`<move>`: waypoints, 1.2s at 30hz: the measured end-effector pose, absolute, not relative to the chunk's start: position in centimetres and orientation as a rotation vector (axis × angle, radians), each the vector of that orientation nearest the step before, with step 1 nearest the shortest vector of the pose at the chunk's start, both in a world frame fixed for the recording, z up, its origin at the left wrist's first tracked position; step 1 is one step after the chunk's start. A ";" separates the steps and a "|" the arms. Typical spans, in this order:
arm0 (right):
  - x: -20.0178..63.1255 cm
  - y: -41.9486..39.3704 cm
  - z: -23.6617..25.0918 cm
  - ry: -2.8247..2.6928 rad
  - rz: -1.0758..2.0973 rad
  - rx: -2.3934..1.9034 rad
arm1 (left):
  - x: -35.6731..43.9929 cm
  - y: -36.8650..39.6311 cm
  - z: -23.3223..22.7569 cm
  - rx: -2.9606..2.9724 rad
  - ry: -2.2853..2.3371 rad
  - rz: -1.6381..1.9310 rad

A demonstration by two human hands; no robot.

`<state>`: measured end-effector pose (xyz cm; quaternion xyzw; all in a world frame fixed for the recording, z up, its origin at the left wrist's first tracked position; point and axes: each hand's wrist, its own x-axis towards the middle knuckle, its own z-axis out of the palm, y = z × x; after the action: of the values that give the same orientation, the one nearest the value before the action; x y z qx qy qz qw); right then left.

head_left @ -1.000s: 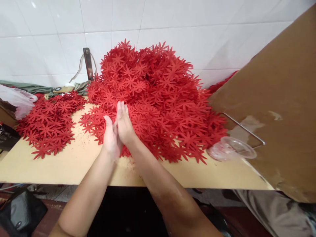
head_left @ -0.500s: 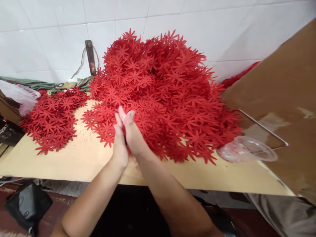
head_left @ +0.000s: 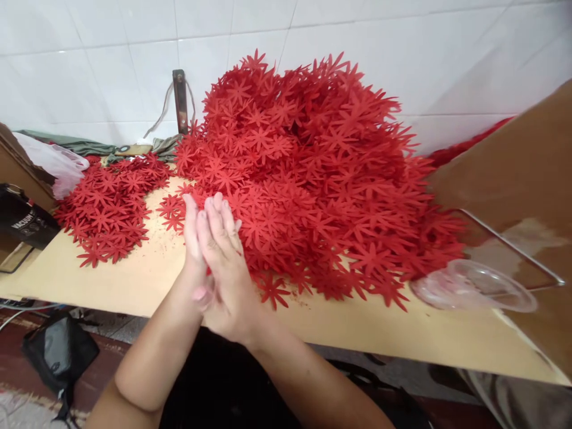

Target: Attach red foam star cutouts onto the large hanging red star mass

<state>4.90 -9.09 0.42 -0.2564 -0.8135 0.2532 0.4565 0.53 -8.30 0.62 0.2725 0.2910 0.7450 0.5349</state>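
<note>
Left hand (head_left: 192,251) now half-hidden behind right (head_left: 227,271)

So cutout heap 1 (head_left: 308,173) sat on the table (head_left: 375,339), cutout heap 2 (head_left: 114,205) left of it, wall (head_left: 348,36) behind it, cardboard (head_left: 522,185) and plastic container (head_left: 440,291) off to its right.

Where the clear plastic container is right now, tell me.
In the head view, the container is on the right side of the table, beside the big red flower pile and in front of the brown cardboard.
</note>
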 end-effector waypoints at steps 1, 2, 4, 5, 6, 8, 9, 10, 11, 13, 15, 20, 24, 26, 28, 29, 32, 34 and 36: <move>4.8 -8.4 0.5 -1.975 0.632 -0.643 | 1.0 -8.3 0.5 0.618 0.652 1.882; 4.7 -7.5 0.6 -1.937 0.643 -0.659 | 1.3 -8.1 0.5 0.587 0.629 1.916; 4.5 -5.4 0.4 -1.860 0.667 -0.725 | 1.4 -7.5 0.8 0.533 0.633 1.766; 4.4 -4.5 0.0 -1.837 0.674 -0.757 | 1.1 -7.2 1.0 0.510 0.626 1.700; 4.4 -3.8 -0.4 -1.835 0.671 -0.772 | 0.6 -6.9 1.3 0.488 0.609 1.645; 4.5 -3.4 -1.6 -1.856 0.641 -0.762 | -0.6 -6.5 1.9 0.425 0.572 1.596; 4.6 -3.5 -2.3 -1.874 0.625 -0.742 | -1.3 -6.4 2.1 0.382 0.571 1.579; 4.8 -4.0 -3.0 -1.893 0.615 -0.719 | -1.8 -6.3 2.3 0.333 0.592 1.578; 4.9 -4.5 -3.5 -1.910 0.614 -0.694 | -2.1 -6.2 2.5 0.291 0.626 1.601; 5.1 -5.8 -4.1 -1.905 0.653 -0.651 | -2.3 -6.0 2.5 0.278 0.713 1.702; 5.0 -6.8 -3.9 -1.834 0.745 -0.626 | -1.8 -6.0 1.9 0.389 0.791 1.785; 4.9 -6.1 -1.7 -1.699 0.950 -0.594 | 0.1 -6.6 0.5 0.780 0.892 1.794; 5.3 -2.5 -1.6 -1.646 0.995 -0.774 | 1.2 -7.4 0.8 0.866 1.020 1.661; 5.5 -0.8 -2.2 -1.526 0.986 -0.953 | 1.6 -7.6 0.8 0.884 1.033 1.576; 5.6 0.3 -2.8 -1.475 0.925 -0.984 | 1.7 -7.6 0.8 0.841 0.989 1.539; 5.6 0.5 -3.1 -1.469 0.895 -0.965 | 1.7 -7.4 0.9 0.804 0.956 1.535; 5.3 0.1 -3.4 -1.478 0.875 -0.884 | 1.0 -6.4 1.7 0.630 0.862 1.528; 4.8 -0.7 -3.4 -1.513 0.882 -0.844 | 0.2 -5.4 2.4 0.482 0.844 1.538; 4.4 -1.8 -3.4 -1.577 0.847 -0.781 | -0.7 -4.3 2.9 0.390 0.833 1.572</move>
<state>4.40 -1.77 -3.39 -0.3314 -0.6691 0.3592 0.5599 -0.71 -4.34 2.93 0.1690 0.3613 0.6818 0.6132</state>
